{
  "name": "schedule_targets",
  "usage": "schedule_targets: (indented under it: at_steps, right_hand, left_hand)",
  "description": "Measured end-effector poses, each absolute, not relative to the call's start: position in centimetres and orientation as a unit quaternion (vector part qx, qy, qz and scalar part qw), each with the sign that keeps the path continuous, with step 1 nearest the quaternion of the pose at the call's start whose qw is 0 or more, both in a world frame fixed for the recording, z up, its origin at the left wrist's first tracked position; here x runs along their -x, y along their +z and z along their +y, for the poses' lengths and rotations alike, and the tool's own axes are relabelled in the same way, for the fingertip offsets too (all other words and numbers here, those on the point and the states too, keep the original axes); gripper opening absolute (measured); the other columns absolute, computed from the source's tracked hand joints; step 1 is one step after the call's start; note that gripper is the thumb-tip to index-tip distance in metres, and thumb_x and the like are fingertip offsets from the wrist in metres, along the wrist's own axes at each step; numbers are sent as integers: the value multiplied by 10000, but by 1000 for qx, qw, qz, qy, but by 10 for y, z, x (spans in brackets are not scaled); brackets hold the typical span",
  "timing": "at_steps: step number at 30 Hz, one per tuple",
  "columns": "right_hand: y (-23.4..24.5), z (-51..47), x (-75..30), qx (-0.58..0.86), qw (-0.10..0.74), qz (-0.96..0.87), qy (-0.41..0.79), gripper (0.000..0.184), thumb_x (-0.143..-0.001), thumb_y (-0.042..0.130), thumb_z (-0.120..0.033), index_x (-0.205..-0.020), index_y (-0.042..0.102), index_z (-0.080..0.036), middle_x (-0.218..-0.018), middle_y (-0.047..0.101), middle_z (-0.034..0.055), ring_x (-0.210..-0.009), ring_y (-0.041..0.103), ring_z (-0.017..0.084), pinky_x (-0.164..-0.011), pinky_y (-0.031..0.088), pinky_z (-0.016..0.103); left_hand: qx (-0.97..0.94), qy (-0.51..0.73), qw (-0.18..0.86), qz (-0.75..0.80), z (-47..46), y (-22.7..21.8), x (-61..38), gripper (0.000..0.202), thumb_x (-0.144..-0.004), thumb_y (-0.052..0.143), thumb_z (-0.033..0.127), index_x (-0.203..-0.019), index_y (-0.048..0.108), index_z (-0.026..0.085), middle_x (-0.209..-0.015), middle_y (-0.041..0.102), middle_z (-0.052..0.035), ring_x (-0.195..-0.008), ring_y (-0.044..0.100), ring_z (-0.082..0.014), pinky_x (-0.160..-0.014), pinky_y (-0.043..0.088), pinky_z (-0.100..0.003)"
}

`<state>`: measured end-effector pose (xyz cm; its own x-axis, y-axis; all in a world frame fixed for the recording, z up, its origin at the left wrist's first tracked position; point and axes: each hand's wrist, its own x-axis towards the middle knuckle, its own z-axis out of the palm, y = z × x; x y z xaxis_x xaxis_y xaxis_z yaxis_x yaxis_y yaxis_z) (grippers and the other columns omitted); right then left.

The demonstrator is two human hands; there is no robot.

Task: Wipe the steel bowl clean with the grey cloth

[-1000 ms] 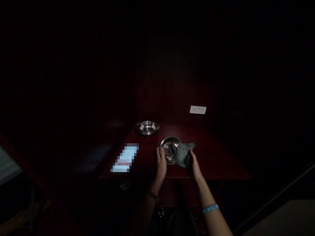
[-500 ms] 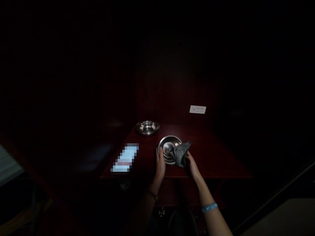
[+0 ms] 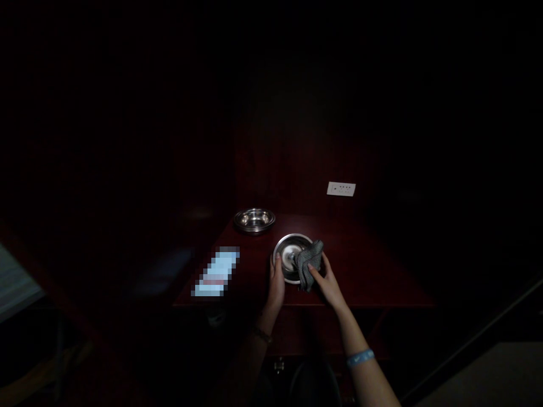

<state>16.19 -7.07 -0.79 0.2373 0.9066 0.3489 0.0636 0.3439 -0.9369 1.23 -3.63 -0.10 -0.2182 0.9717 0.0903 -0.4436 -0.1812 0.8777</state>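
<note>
Snugly, the left hand (image 3: 277, 289) pinches the left side of a stainless-steel bowl (image 3: 285, 245), its thumb over the rim and its fingers along the outer wall. Opposite, the right hand (image 3: 331, 286) pinches a crumpled grey cloth (image 3: 309, 263), thumb on the near face; how its other fingers bear on the bowl is partly hidden. The cloth drapes over the bowl's right rim and reaches into its hollow. The bowl, tilted toward the wearer, is near the front edge of a dark red tabletop (image 3: 365, 260); whether its base touches the wood, I cannot tell. A beaded-looking bracelet (image 3: 263, 334) circles the left wrist, a blue wristband (image 3: 360, 358) the right forearm. Behind and to the left sits a shiny, wide-rimmed steel dish (image 3: 254, 219); nearer, a bright pixelated oblong (image 3: 217, 271). A white socket plate (image 3: 341, 189) is on the back wall.
</note>
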Motion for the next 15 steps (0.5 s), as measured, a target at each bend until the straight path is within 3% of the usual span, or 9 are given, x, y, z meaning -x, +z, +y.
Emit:
schedule_targets:
  at_steps: [4,9,13,15]
  right_hand:
    - [-3,-72,-164,469,626,-533,323,948,-737,746,-540,-1521,289,-265,-1569,363,87,-1433,377,253,-1211,271,439]
    - [-2,-75,-158,475,623,-522,336,820,-742,729,-570,-1402,373,-237,-1366,552,101,-1267,541,257,-1129,392,426]
    - [2,-77,-164,534,626,-499,272,711,-805,627,-630,-1354,409,-235,-1292,575,97,-1197,567,256,-1080,430,390]
    - [7,-78,-176,582,585,-525,210,633,-856,533,-652,-1335,471,-242,-1284,566,103,-1197,558,264,-1072,426,398]
  left_hand:
    - [-323,678,543,376,-31,-8,-12,501,-931,511,510,-1293,610,177,-1409,592,-97,-1352,508,-233,-1207,297,-395]
    - [-306,670,560,377,-31,-9,-12,495,-939,496,498,-1276,620,157,-1358,630,-113,-1308,552,-243,-1185,341,-424]
    - [-334,683,513,398,-33,-8,-13,538,-950,465,512,-1360,548,174,-1460,540,-118,-1376,481,-242,-1207,296,-408]
    - [-351,691,490,400,-35,-8,-12,575,-948,464,514,-1413,484,176,-1530,453,-128,-1433,403,-253,-1225,248,-406]
